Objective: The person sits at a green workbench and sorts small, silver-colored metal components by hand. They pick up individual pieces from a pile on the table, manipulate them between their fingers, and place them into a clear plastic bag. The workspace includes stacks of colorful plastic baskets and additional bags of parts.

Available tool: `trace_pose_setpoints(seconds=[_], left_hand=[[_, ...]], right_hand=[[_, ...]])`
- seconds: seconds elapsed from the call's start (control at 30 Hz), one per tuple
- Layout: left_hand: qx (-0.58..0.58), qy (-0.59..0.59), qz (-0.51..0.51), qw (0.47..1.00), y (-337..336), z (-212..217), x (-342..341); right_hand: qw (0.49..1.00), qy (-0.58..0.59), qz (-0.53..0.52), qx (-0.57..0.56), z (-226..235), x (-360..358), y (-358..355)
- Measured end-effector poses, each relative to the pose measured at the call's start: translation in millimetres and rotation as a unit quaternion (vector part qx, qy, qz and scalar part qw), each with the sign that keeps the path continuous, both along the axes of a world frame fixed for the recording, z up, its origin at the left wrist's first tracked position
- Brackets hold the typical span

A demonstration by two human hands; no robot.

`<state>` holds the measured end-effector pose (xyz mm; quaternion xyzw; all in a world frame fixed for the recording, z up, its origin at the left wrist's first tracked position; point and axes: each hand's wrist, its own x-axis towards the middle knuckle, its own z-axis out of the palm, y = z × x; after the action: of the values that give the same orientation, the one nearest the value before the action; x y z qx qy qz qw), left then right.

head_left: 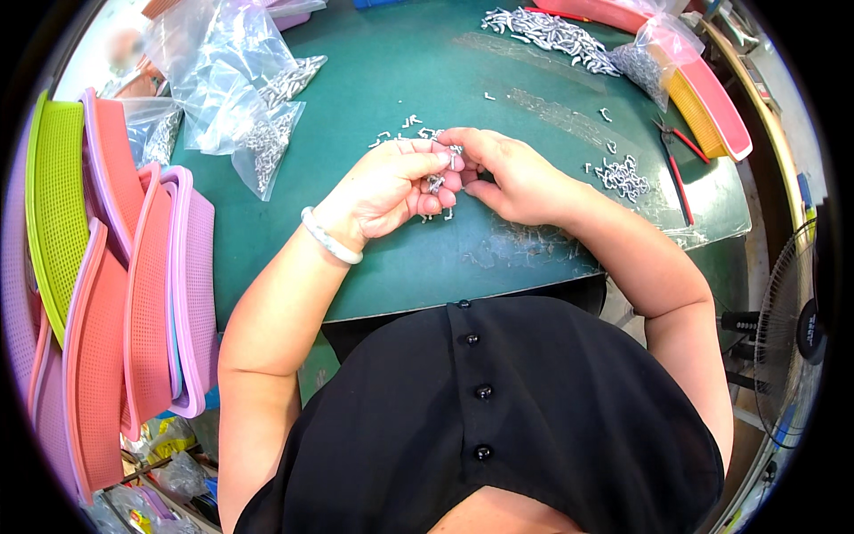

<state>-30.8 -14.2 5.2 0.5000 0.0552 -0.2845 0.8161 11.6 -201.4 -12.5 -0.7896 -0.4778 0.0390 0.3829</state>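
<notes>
While both hands meet over the middle of the green table (382, 267), I note the work sits at the fingertips. The left hand (391, 187) is curled, its fingers closed on a small cluster of metal pieces (435, 184) held just above the table top. The right hand (511, 178) pinches narrow at thumb and forefinger on one small piece (455, 160), touching the left fingertips. I cannot tell the exact shape of the pieces; they are too small.

Risks, as I judge them:

1. Dropping. The cluster in the left hand is loosely cupped. A shift of grip could spill pieces onto the table, where they would mix with the loose scattered pieces (405, 129) just beyond the hands.

2. Mixing lots. A small heap of pieces (621, 176) lies to the right, a larger pile (551, 36) at the far edge, and clear bags of parts (258, 107) to the far left. A sweep of either forearm could merge sorted and unsorted stock.

3. Loss over the edge. The hands work near the table's near edge; a piece that rolls could fall into the lap or to the floor.

4. Injury. Red-handled cutters (676, 156) lie close to the right forearm; a careless reach toward the heap could catch them.

5. The stacked plastic baskets (133, 294) at the left lean on edge; a nudge from the left elbow could topple them.
</notes>
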Motion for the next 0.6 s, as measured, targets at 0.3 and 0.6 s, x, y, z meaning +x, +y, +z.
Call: trace_pose_setpoints(seconds=[0.3,0.6], left_hand=[[-0.02,-0.011,0.022,0.999,4.5,-0.7,1.7],[0.028,-0.012,-0.019,0.999,-1.0,-1.0,-2.0]], right_hand=[[0.997,0.044,0.014,0.065,8.6,2.7,-5.1],[0.987,-0.036,0.031,0.151,14.7,-1.0,-2.5]])
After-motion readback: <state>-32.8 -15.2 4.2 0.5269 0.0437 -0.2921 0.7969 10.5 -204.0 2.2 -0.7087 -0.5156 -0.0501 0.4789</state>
